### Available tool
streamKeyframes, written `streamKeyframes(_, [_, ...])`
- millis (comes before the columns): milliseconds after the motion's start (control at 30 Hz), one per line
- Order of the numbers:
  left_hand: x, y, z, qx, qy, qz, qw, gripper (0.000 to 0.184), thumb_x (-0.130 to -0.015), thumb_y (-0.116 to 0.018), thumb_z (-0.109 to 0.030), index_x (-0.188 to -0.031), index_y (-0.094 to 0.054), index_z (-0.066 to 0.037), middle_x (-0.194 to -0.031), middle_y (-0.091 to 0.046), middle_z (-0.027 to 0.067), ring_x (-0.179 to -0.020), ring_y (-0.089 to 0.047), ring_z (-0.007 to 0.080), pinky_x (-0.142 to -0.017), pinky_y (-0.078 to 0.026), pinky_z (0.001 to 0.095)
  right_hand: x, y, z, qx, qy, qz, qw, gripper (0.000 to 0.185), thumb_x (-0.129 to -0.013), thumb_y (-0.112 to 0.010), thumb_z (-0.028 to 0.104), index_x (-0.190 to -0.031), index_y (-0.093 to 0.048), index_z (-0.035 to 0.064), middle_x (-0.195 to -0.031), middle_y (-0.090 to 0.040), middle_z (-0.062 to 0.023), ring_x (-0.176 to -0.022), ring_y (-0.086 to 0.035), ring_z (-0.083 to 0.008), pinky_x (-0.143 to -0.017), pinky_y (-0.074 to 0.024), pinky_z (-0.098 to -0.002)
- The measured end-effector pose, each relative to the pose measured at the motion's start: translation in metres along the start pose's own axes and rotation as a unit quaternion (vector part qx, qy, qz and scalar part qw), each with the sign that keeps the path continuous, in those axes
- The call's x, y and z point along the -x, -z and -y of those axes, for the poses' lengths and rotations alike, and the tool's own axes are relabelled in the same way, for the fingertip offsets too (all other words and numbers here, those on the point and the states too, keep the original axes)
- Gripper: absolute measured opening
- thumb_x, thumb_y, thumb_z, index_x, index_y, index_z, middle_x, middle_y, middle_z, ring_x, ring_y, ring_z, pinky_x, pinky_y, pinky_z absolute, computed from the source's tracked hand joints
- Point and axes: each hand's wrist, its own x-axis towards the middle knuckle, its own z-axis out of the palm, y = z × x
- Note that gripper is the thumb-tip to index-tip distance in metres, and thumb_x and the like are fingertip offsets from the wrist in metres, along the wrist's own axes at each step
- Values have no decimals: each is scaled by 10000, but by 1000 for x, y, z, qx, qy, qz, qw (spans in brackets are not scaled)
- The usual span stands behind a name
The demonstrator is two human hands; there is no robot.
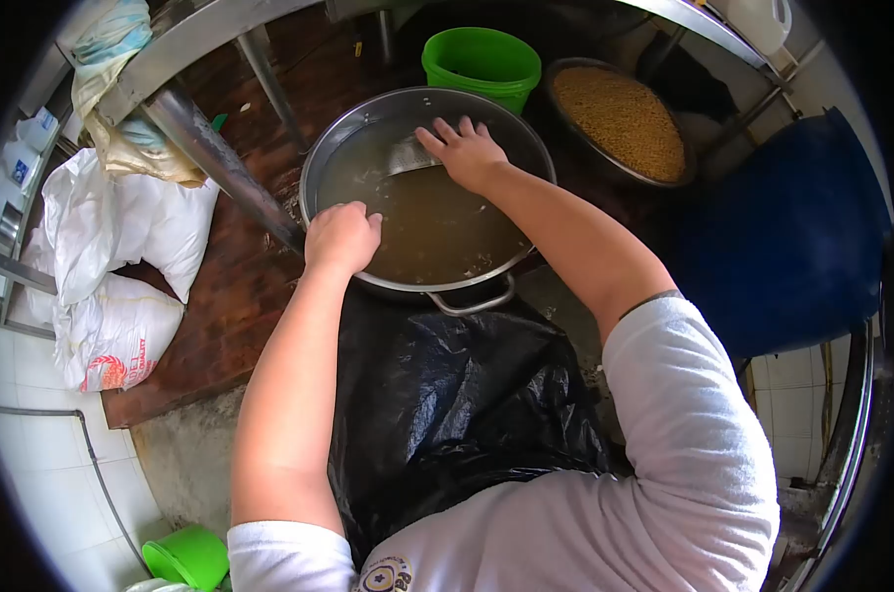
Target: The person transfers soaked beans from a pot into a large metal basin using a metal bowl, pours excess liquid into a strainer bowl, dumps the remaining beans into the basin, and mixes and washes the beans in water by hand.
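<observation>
A wide metal basin (pixel 314 163) with side handles holds murky brown water (pixel 432 232) with small bits floating in it. My left hand (pixel 340 239) is curled over the basin's near-left rim, fingers wrapped round the edge. Over the far side of the water is my right hand (pixel 464 156), its fingers spread. Just beside and below its fingertips, a perforated metal piece (pixel 414 156) lies partly in the water; the rest of it is hidden, and I cannot tell whether the hand touches it.
Behind the basin stands a green bucket (pixel 482 64), with a bowl of golden grains (pixel 620 123) to its right. A large blue barrel (pixel 782 237) is at right. White sacks (pixel 121 237) and a metal leg (pixel 220 163) are at left. Black plastic (pixel 447 405) covers my lap.
</observation>
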Motion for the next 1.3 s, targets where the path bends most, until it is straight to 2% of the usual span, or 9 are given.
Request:
streamKeyframes(200, [-1, -3, 1, -1, -5, -6, 1000, 342, -983, -609, -332, -971, -739, -15, -1019, -732, 217, -1017, -691, 393, -927, -532, 495, -19, -28, 2, -113, -74, 134, 982, 705, -966, -542, 99, -1617, -300, 219, -1629, -346, -161, -1316, -530, -497, -1055, -506, -520])
streamKeyframes(500, [-1, -4, 1, 1, -12, -12, 1000, 349, -986, -603, -331, -984, -738, -8, -1022, -739, 221, -1012, -698, 396, -933, -535, 494, -26, -54, -40, -99, -69, 253, 960, 707, -898, -691, 214, -1551, -429, 148, -1334, -662, -221, -1212, -660, -381, -1010, -542, -472])
streamKeyframes(600, [-2, 0, 0, 6, 3, 9, 1000, 355, -990, -596, -334, -1006, -739, -9, -1046, -740, 220, -1026, -699, 389, -944, -534, 489, -16, -71, -64, -163, -140, 226, 950, 624, -888, -712, 227, -1469, -529, 91, -1222, -709, -234, -1133, -688, -403, -954, -556, -493])
streamKeyframes(700, [-3, -1, 2, 6, 5, 7, 1000, 353, -992, -592, -333, -1020, -742, -14, -1050, -741, 216, -1033, -699, 385, -947, -534, 488, -18, -112, -80, -33, 22, 340, 940, 432, -881, -714, 203, -1287, -683, 58, -1202, -715, -235, -1074, -705, -401, -912, -554, -510])
streamKeyframes(800, [-2, -1, 2, 5, 0, 8, 1000, 348, -993, -590, -330, -1020, -744, -19, -1044, -741, 215, -1032, -699, 387, -947, -534, 489, -7, -138, -81, -173, -67, 262, 947, 250, -849, -734, 185, -1052, -781, 48, -1169, -731, -218, -1042, -711, -392, -882, -548, -510])
streamKeyframes(833, [-2, -2, 2, 7, 2, 5, 1000, 345, -992, -593, -329, -1020, -745, -21, -1041, -741, 214, -1030, -699, 386, -948, -534, 488, -13, -157, -86, -112, 11, 294, 949, 244, -858, -730, 197, -1043, -785, 49, -1169, -733, -209, -1045, -709, -387, -888, -547, -496])
streamKeyframes(900, [-2, -2, 2, 8, 3, 3, 1000, 342, -991, -595, -327, -1019, -745, -22, -1038, -741, 213, -1029, -699, 385, -948, -534, 487, -14, -156, -84, -50, 89, 323, 941, 240, -867, -725, 210, -1035, -788, 51, -1169, -736, -201, -1047, -708, -381, -894, -547, -481])
streamKeyframes(1067, [0, 0, 2, 14, -6, -5, 1000, 330, -989, -597, -315, -1021, -744, -20, -1045, -739, 210, -1029, -698, 383, -948, -533, 484, -6, -129, -53, -116, -36, 385, 915, 475, -927, -667, 415, -1297, -717, 121, -1328, -688, -162, -1194, -660, -327, -1002, -509, -444])
streamKeyframes(1300, [-4, -10, 6, 21, -15, -37, 999, 341, -986, -590, -333, -928, -712, -20, -991, -725, 215, -981, -689, 402, -900, -533, 501, -8, -146, -35, -227, -171, 367, 886, 459, -919, -686, 385, -1310, -716, 146, -1402, -657, -93, -1217, -645, -289, -1006, -504, -463])
